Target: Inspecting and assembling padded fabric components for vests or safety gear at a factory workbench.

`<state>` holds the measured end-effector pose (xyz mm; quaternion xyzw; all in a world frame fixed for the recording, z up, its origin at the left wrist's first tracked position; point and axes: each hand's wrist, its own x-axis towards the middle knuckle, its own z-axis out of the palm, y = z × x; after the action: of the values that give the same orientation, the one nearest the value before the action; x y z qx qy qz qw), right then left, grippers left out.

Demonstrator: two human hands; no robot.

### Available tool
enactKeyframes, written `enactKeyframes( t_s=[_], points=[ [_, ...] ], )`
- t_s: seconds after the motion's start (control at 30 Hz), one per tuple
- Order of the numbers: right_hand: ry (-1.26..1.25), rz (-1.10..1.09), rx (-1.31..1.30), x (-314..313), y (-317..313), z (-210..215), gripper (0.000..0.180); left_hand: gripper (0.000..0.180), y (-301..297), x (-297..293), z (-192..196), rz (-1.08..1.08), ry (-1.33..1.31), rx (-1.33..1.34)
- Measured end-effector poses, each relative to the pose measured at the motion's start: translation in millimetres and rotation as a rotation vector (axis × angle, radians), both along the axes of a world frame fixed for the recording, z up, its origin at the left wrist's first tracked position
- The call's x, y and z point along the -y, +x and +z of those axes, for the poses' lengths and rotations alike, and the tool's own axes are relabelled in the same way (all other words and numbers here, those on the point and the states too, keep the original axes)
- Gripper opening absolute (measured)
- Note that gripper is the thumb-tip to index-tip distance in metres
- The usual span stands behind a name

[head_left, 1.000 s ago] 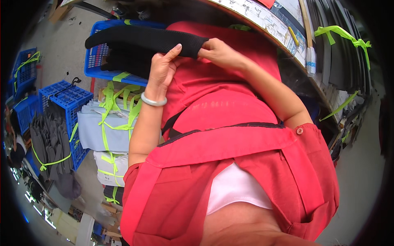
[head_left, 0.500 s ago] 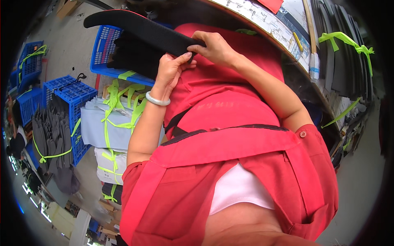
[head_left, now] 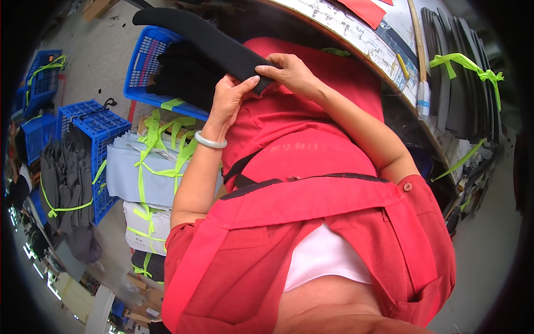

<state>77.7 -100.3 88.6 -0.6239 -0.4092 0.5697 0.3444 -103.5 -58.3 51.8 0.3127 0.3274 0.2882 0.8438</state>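
Both of my hands grip the near end of a long, curved black strip of textured sheet material (head_left: 225, 49). Its far end reaches up and left, past the blue crate. My left hand (head_left: 229, 96), with a pale bangle at the wrist, pinches the strip's lower corner, thumb on top. The right hand (head_left: 287, 69) holds the end's upper edge between thumb and fingers. Below the strip, a blue plastic crate (head_left: 133, 83) holds a pile of black pieces (head_left: 181, 78). A red apron (head_left: 328, 106) covers my lap under the hands.
A worktable (head_left: 356, 42) runs along the upper right, bearing red pieces (head_left: 364, 11) and a yellow-handled tool (head_left: 403, 65). Dark sheets (head_left: 464, 83) tied with green strips stand beyond. Left are tied light-blue bundles (head_left: 125, 172), more blue crates (head_left: 103, 125) and grey pieces (head_left: 67, 178).
The strip has turned so its broad textured face shows more, and the red edge along it no longer shows. Both hands keep hold of its end; my right hand sits slightly lower.
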Motion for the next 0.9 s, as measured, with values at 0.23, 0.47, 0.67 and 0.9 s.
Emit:
enactKeyframes(
  t_s=[0.23, 0.47, 0.67, 0.9],
  points=[
    [-0.088, 0.124, 0.009, -11.7, -8.5, -17.2, 0.024, 0.025, -9.1, -4.1, -13.9, 0.127, -0.085, 0.027],
    [-0.145, 0.149, 0.060, -23.7, -14.3, -12.2, 0.029, 0.018, -24.7, -15.6, -37.4, 0.114, -0.214, -0.004],
    [-0.183, 0.067, 0.007, -25.7, -11.8, -19.1, 0.032, 0.014, -45.3, -28.0, -70.8, 0.228, -0.268, -0.088],
    [-0.169, 0.005, -0.129, -39.5, -24.2, -8.5, 0.037, 0.028, -12.7, -7.4, -26.7, 0.300, -0.013, -0.027]
  ],
)
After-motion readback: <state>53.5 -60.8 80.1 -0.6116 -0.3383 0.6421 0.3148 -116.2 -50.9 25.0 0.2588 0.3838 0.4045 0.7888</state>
